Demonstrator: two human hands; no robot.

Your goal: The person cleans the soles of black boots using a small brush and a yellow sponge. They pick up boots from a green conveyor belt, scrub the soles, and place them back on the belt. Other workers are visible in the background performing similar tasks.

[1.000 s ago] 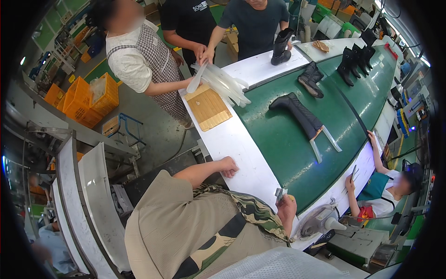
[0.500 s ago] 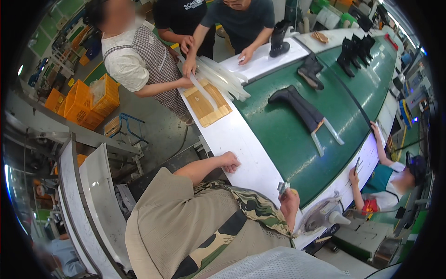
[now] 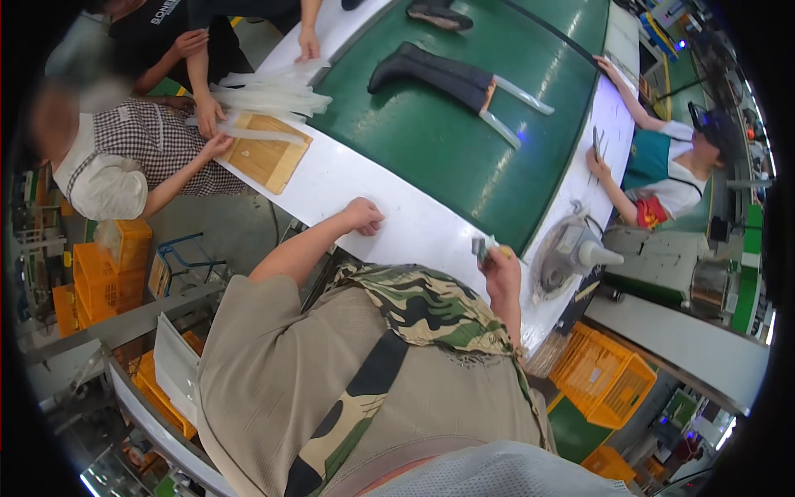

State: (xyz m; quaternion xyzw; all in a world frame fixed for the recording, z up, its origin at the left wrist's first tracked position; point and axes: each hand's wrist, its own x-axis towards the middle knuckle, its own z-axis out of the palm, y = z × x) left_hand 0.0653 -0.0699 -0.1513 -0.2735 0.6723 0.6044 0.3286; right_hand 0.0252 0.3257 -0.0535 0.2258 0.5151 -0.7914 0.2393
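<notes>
Left forearm bare and slanting forward across the near edge of the table [image 3: 424, 234], left hand [image 3: 362, 216] loosely fisted at its surface, right hand [image 3: 502, 270] farther right over the table, fingers bent in a pinching grip.

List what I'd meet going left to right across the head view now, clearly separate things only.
Blue-framed stool, wooden board, wearer's left hand, wearer's right hand, grey device with a white nozzle, co-worker's teal apron.

We get bright indoor light: glare streaks on the green belt [image 3: 397, 153], white tabletop [image 3: 331, 178] nearly washed out, bright strip [image 3: 726, 434] at lower right rim. Fisheye bends edges; corners black; blurred patch upper left.
</notes>
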